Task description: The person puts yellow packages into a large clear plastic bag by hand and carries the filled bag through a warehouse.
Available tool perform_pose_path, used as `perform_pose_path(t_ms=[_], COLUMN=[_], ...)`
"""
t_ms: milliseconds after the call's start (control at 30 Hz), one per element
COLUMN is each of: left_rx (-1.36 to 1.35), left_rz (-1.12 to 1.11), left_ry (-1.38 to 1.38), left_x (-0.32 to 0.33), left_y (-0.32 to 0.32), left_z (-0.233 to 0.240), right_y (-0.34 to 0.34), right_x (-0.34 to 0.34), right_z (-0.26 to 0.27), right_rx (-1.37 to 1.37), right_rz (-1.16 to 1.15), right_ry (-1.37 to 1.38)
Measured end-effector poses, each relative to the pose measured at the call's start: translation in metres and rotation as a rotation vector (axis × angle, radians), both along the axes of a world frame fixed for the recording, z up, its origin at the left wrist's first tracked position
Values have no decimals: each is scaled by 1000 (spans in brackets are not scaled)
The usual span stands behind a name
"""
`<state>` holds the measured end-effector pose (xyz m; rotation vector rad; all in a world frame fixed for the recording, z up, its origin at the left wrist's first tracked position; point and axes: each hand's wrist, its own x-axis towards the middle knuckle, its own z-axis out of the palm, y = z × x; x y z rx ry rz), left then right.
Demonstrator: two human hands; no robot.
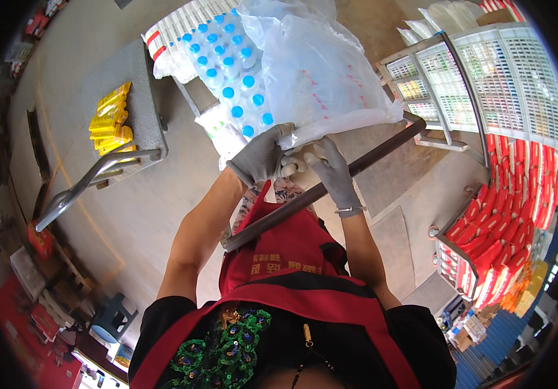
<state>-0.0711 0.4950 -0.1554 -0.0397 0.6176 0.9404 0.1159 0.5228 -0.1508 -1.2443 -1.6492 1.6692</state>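
A large translucent plastic bag point(315, 73) with red printing lies in front of me, partly over a pack of clear bottles with blue caps point(229, 92). My left hand point(262, 154), in a grey knitted glove with pale fingertips, grips the bag's near corner. Close beside it, the bent fingers of my right hand point(331, 167), gloved alike, are at the bag's near edge; whether they pinch the film is hard to tell. A dark metal cart handle point(323, 187) crosses beneath my right wrist.
To the left stands a grey platform trolley point(113, 63) with yellow packets point(112, 119) and a bent metal handle point(77, 189). White packs point(167, 44) lie beside the bottles. At right are a white mesh-sided cage cart point(498, 78) and a trolley of red packages point(493, 233). A blue stool point(113, 318) is lower left.
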Motion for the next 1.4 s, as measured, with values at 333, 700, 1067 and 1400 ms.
perform_pose_path(t_ms=[333,700,1067,1400], left_rx=[15,-65,-1,85], left_rz=[-47,-48,-28,-173], left_ry=[-32,332,289,341], left_x=[8,-5,8,-8], left_y=[8,22,26,23], left_z=[16,-17,5,10], right_y=[18,-27,-39,-37], right_x=[-6,37,32,8], right_z=[-13,55,17,-12], right_rx=[-39,-326,-557,-784], right_rz=[-28,-210,-313,-288], right_ry=[250,307,321,456])
